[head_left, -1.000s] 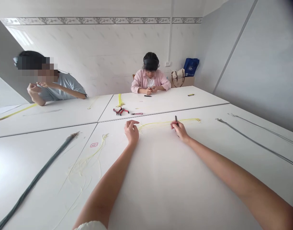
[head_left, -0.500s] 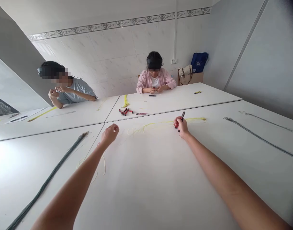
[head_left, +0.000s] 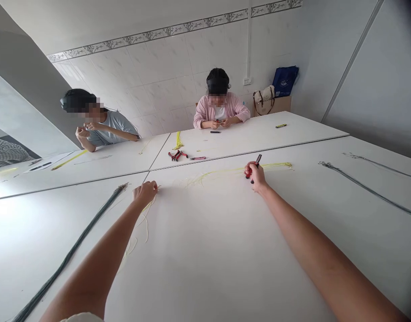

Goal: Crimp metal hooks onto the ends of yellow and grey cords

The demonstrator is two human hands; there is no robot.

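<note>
My left hand (head_left: 146, 192) is closed in a pinch low over the table, with a small brownish end poking out past the fingertips. Thin pale yellow cords (head_left: 146, 226) trail below it and partly under my forearm; the hand hides where they meet the fingers. Wrapped round a pair of red-and-black pliers (head_left: 258, 159), my right hand (head_left: 257, 176) rests farther right, and its fingers cover much of the tool. Behind and beside that hand stretches a bundle of yellow cords (head_left: 274, 166), its gathered end to the right and loose strands to the left.
Grey-green cord bundles lie at left (head_left: 87, 228) and right (head_left: 363, 190). Across the table seam are red-handled pliers (head_left: 177, 155), a pink-handled tool (head_left: 198, 158), another yellow bundle (head_left: 178, 141) and a yellow tool (head_left: 281, 126). Two people sit at the far side.
My left hand has moved left and slightly down, away from the yellow bundle's loose ends, and pale strands now trail from near it. My right hand keeps the pliers in place.
</note>
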